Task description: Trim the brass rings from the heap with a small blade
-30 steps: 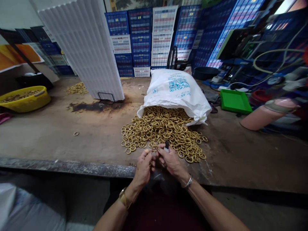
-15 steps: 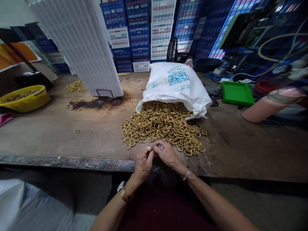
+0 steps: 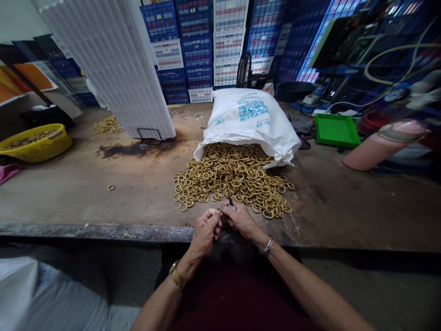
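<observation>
My left hand [image 3: 206, 230] is closed in a pinch at the front of the table, its fingertips meeting those of my right hand. Whatever it pinches is too small and covered to make out. Fingers curled, my right hand [image 3: 243, 222] grips a small grey tool with a dark end [image 3: 231, 202] that sticks up past the knuckles. Just beyond both hands spreads a heap of brass-coloured rings [image 3: 227, 177], spilling from the mouth of a white woven sack [image 3: 220, 131] lying on its side.
On the wooden table [image 3: 144, 193], one loose ring [image 3: 110, 187] lies left of the heap. Further left are a yellow basin [image 3: 51, 147] of rings and a tall white corrugated panel [image 3: 120, 69]. A green tray [image 3: 336, 130] and pink bottle [image 3: 382, 149] stand right. Stacked crates [image 3: 196, 50] line the back.
My left hand has turned a little, its fingers more curled. In my right hand the tool's dark end now shows upright. The camera view has shifted slightly; the heap and sack look unchanged.
</observation>
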### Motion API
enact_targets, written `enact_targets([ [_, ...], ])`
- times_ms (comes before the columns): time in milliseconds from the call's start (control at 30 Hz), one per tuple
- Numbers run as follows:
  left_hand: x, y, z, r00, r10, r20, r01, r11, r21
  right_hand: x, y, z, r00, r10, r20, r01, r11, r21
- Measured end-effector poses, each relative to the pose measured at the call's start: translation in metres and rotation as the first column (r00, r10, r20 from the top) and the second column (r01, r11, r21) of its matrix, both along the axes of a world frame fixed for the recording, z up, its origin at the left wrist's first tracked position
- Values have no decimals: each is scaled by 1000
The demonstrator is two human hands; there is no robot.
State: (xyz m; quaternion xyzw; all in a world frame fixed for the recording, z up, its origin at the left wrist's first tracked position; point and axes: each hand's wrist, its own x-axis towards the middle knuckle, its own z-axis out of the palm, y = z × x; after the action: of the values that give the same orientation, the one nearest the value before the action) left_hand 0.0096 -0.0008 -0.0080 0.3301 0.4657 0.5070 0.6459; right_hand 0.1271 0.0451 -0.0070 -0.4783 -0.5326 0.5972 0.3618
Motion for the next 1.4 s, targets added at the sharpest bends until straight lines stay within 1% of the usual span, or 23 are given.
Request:
enact_targets([
  [67, -1, -1, 0, 999, 7, -31, -7, 1000, 3, 2, 1, -4, 997, -36, 61, 33, 998, 47],
  [133, -2, -1, 0, 997, 27, -70, -27, 1000, 6, 5, 0, -7, 979, -58, 193, 24, 985, 173],
  [200, -2, -1, 0, 993, 41, -108, -40, 999, 14, 7, -3, -9, 944, -49, 328, -69, 938, 340],
  [267, -3, -1, 2, 989, 39, -146, -35, 999, 28, 8, -6, -10, 901, -6, 434, -213, 864, 455],
  [333, -3, -2, 3, 983, 37, -182, -30, 999, 39, 8, -9, -11, 856, 22, 517, -323, 804, 500],
  [367, -3, -2, 4, 979, 39, -198, -31, 999, 44, 8, -10, -12, 838, 23, 546, -351, 788, 506],
  [500, -5, -3, 3, 967, 53, -250, -34, 996, 80, 8, -10, -14, 799, 23, 602, -401, 765, 503],
  [567, -6, -3, 1, 962, 55, -266, -29, 995, 99, 8, -10, -14, 778, 27, 627, -422, 762, 491],
  [633, -6, -3, 0, 961, 56, -272, -28, 994, 106, 7, -10, -11, 746, 20, 665, -435, 771, 465],
  [700, -7, -3, -2, 963, 53, -263, -28, 995, 100, 6, -11, -8, 700, 30, 713, -453, 791, 411],
  [767, -8, -4, -3, 972, 47, -232, -30, 997, 76, 4, -10, -6, 636, 45, 770, -474, 811, 344],
  [867, -9, -10, -1, 989, 35, -143, -30, 999, 32, 3, -4, -6, 529, 3, 849, -468, 835, 289],
  [933, -10, -14, 3, 998, 3, -59, -2, 1000, 20, 3, 5, -8, 472, -59, 879, -437, 851, 292],
  [1000, -12, -18, 8, 997, -34, 65, 33, 999, 7, 2, 16, -9, 427, -128, 895, -393, 865, 311],
  [1100, -15, -17, 9, 964, -14, 266, 29, 998, -55, -1, 29, -10, 401, -218, 890, -329, 872, 362],
  [1167, -17, -15, 5, 941, 19, 339, 16, 995, -101, -5, 35, -10, 387, -249, 888, -306, 874, 378],
  [1300, -21, -11, -2, 928, 70, 366, -16, 988, -151, -13, 40, -10, 326, -232, 917, -332, 880, 340],
  [1400, -23, -9, -4, 909, 105, 403, -30, 981, -190, -13, 41, -11, 328, -231, 916, -324, 884, 338],
])
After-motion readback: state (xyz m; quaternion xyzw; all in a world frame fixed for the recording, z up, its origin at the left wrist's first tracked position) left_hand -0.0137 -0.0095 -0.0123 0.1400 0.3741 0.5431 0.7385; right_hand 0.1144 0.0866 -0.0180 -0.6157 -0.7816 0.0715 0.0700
